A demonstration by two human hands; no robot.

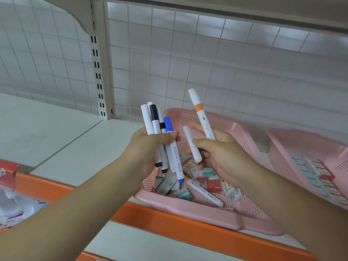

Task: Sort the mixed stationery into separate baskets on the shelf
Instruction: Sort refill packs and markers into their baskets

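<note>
Markers (160,129) stood bunched in the left hand (150,146), whose fingers curled round the middle of the bundle above the near end of a pink basket (243,136). Their barrels overlapped, so the exact count could not be made out. Black caps showed on some, and a blue-capped marker (176,157) slanted down at the right of the bunch, its lower tip over the basket. The right hand (224,157) held two more: an orange-banded marker (202,117) pointing up and away, gripped at its lower end, and a white marker (192,146) pinched nearer the thumb. That hand was smeared by motion blur, so which fingers pressed on which barrel was not clear, and the white one's cap colour could not be told. Below the hands, small packets (207,173) in teal and red lay jumbled in the basket, partly hidden by both palms, with a loose marker (205,193) lying on top of them. A second basket (293,142), also pink, sat just to the right on the shelf (56,132), cut off by the frame edge, with stacked packets (318,178) inside, too blurred to read. Red-and-white packaging (7,174) was cut off at the left edge.
</note>
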